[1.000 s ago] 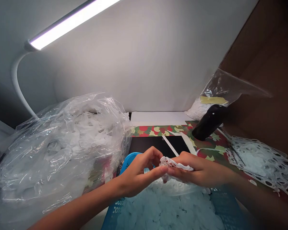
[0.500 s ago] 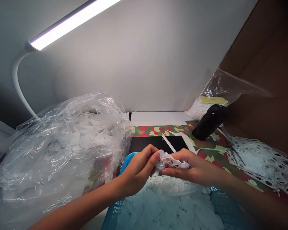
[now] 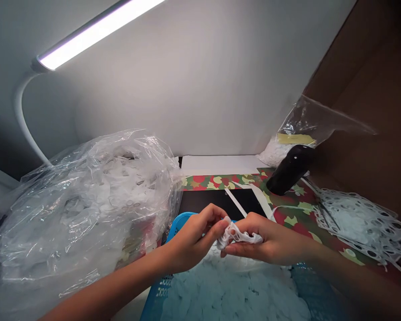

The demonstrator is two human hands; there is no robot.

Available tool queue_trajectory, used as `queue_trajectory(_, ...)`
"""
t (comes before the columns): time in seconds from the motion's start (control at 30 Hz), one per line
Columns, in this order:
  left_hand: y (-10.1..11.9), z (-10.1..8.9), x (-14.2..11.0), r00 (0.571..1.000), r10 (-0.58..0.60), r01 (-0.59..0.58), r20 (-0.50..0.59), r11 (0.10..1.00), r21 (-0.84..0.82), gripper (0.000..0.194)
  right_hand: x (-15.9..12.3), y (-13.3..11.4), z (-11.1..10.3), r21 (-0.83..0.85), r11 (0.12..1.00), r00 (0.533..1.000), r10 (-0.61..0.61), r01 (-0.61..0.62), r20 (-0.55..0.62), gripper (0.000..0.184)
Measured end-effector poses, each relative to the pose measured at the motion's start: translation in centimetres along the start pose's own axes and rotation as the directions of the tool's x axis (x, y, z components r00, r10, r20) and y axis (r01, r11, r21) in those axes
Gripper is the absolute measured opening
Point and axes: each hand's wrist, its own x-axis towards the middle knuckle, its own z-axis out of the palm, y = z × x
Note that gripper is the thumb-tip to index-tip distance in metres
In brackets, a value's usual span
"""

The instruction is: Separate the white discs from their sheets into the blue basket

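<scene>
Bunched between both hands is a soft white sheet full of round holes [image 3: 241,237]. My right hand [image 3: 269,236] is closed around its right part, thumb above and fingers below. At the left end, my left hand [image 3: 198,236] pinches a white bit of it between thumb and fingertips; whether that bit is a loose disc or the sheet's edge I cannot tell. Below the hands, a blue plastic basket [image 3: 153,296] holds a heap of small white discs [image 3: 234,294].
At left, a large clear plastic bag [image 3: 87,214] bulges with white scraps. Holed white sheets [image 3: 357,223] are piled at right, near a black cylindrical object [image 3: 289,171] and a smaller labelled bag [image 3: 276,151]. A lamp [image 3: 100,33] shines overhead; a black flat panel [image 3: 200,200] lies behind.
Both hands have shifted slightly, and the holed sheet is bunched differently between them. A round white disc that showed at my left fingertips is now mostly covered.
</scene>
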Motion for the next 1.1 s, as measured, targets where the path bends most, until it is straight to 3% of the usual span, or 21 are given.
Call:
queue_trajectory(0.13,-0.1,-0.12,0.02,0.998,0.004,-0.005,-0.065,1.0,-0.023,0.019,-0.11,-0.01,0.07,-0.04,0.999,0.999,0.022,-0.021,0.034,0.025)
queue_trajectory(0.23,-0.03,-0.3,0.09,0.99,0.002,-0.013,-0.142,0.997,-0.08,0.019,-0.2,-0.12,-0.04,-0.108,0.993,0.994,-0.027,0.038,0.104,0.026)
queue_trajectory(0.37,0.09,-0.23,0.08,0.983,-0.018,-0.005,-0.185,0.992,-0.123,0.02,-0.25,-0.15,-0.32,-0.147,0.979,0.966,-0.107,0.144,0.235,0.028)
queue_trajectory(0.57,0.0,-0.05,0.39,0.951,-0.015,-0.037,-0.308,0.986,-0.162,0.02,-0.2,-0.07,-0.48,-0.158,0.962,0.928,-0.158,0.222,0.338,0.023)
queue_trajectory(0.77,-0.17,-0.08,0.42,0.939,0.007,-0.06,-0.343,0.988,-0.145,0.019,-0.35,0.27,-0.5,-0.156,0.959,0.897,-0.154,0.237,0.414,0.024)
queue_trajectory(0.97,-0.23,-0.07,0.16,0.943,0.011,-0.052,-0.333,0.992,-0.117,0.02,-0.33,0.65,-0.51,-0.136,0.96,0.881,-0.161,0.244,0.446,0.023)
queue_trajectory(1.03,-0.27,-0.15,0.15,0.961,-0.002,-0.029,-0.275,0.994,-0.107,0.021,-0.13,0.61,-0.59,-0.14,0.963,0.909,-0.16,0.229,0.385,0.023)
queue_trajectory(1.1,-0.26,-0.23,0.16,0.989,-0.04,0.025,-0.14,0.994,-0.104,0.023,0.04,0.5,-0.74,-0.16,0.969,0.954,-0.141,0.187,0.265,0.023)
